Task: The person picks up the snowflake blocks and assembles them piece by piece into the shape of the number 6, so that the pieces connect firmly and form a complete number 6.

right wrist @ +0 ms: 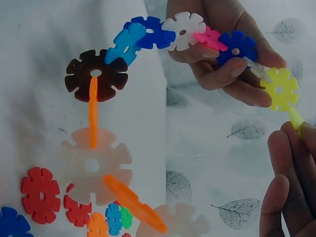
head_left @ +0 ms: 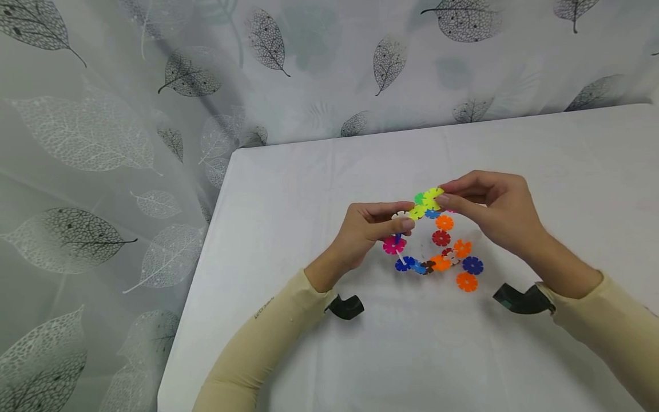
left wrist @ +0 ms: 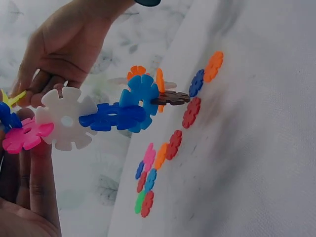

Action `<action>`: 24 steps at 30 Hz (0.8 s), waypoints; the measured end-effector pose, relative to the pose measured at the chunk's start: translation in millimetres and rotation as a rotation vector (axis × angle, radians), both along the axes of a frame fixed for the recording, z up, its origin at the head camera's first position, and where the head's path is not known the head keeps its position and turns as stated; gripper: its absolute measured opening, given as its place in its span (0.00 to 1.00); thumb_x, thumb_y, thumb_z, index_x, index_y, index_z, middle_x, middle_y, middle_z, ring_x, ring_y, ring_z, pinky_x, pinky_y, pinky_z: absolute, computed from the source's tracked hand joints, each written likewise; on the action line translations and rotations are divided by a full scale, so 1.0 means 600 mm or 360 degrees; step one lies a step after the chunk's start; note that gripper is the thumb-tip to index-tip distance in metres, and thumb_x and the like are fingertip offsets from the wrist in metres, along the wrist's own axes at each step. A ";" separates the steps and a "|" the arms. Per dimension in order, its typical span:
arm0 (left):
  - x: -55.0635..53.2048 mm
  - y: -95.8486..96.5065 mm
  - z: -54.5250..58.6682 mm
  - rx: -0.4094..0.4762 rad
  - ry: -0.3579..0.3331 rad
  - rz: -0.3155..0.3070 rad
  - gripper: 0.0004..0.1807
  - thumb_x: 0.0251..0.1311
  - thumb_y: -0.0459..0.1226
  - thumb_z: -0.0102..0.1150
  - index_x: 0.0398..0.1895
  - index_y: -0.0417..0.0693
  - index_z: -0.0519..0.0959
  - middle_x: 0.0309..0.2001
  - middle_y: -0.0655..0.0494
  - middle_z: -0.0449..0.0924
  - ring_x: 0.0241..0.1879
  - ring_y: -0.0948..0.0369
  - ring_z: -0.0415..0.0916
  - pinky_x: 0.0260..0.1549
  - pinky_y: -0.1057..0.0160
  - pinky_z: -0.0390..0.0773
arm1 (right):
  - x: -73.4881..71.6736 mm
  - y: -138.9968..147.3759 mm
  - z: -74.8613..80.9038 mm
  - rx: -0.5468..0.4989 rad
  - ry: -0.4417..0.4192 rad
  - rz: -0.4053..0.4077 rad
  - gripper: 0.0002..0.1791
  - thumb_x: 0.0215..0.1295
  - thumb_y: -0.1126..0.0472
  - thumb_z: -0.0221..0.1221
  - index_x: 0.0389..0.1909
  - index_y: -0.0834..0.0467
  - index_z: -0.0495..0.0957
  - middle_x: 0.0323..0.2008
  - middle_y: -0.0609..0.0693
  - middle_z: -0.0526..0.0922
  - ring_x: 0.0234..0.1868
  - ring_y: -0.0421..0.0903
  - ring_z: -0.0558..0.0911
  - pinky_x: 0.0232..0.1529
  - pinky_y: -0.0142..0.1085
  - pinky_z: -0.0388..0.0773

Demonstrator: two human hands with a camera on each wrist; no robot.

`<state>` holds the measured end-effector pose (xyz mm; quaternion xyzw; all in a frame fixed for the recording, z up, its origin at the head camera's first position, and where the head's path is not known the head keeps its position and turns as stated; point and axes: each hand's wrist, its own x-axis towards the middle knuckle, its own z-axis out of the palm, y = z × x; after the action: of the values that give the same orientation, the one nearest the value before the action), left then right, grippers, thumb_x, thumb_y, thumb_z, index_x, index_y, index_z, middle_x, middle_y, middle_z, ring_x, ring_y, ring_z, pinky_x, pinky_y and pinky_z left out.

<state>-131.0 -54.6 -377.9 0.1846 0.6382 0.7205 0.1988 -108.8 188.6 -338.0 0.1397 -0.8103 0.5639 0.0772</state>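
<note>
A chain of slotted plastic flower discs hangs between my two hands. My left hand (head_left: 362, 232) pinches it near a white disc (head_left: 401, 216), between thumb and fingers. With thumb and fingertips, my right hand (head_left: 496, 203) pinches the yellow disc (head_left: 433, 198) at the chain's upper end. A second yellow disc (right wrist: 279, 89) joins it, slotted edge to edge. Further along come a pink disc (left wrist: 28, 135), a white disc, blue discs and a brown disc (right wrist: 96, 75). Beyond the brown one, orange discs alternate with whitish discs, one being a large whitish disc (right wrist: 93, 165).
Loose discs lie on the white tabletop (head_left: 412, 355) under and beyond the chain, among them a red disc (head_left: 440, 238), a dark blue disc (head_left: 472, 265) and an orange disc (head_left: 467, 281). A leaf-patterned curtain (head_left: 329, 63) hangs behind the table and along its left side.
</note>
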 end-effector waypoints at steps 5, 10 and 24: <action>0.001 0.001 0.000 0.0012 0.0033 -0.0006 0.17 0.67 0.33 0.64 0.58 0.40 0.83 0.40 0.50 0.88 0.41 0.51 0.86 0.38 0.62 0.83 | 0.001 0.000 -0.001 -0.0012 0.0086 0.0016 0.09 0.62 0.73 0.68 0.43 0.66 0.85 0.38 0.44 0.88 0.36 0.38 0.88 0.42 0.24 0.80; 0.002 0.003 0.001 0.0016 0.0027 -0.0015 0.17 0.68 0.32 0.63 0.58 0.39 0.82 0.40 0.50 0.88 0.41 0.52 0.86 0.39 0.60 0.84 | 0.004 -0.004 -0.003 0.0026 0.0161 0.0008 0.09 0.61 0.73 0.68 0.42 0.65 0.86 0.38 0.44 0.88 0.36 0.38 0.87 0.40 0.24 0.80; -0.002 0.009 -0.002 0.0035 0.0020 -0.0001 0.16 0.70 0.32 0.60 0.58 0.36 0.81 0.40 0.42 0.87 0.44 0.53 0.85 0.51 0.35 0.76 | 0.011 -0.025 -0.014 0.0131 0.0290 -0.0114 0.06 0.59 0.73 0.70 0.37 0.66 0.86 0.37 0.51 0.90 0.31 0.35 0.85 0.32 0.24 0.79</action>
<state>-132.3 -49.5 -379.2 0.1914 0.6315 0.7262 0.1931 -102.0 173.4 -346.6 0.1644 -0.8268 0.5120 0.1649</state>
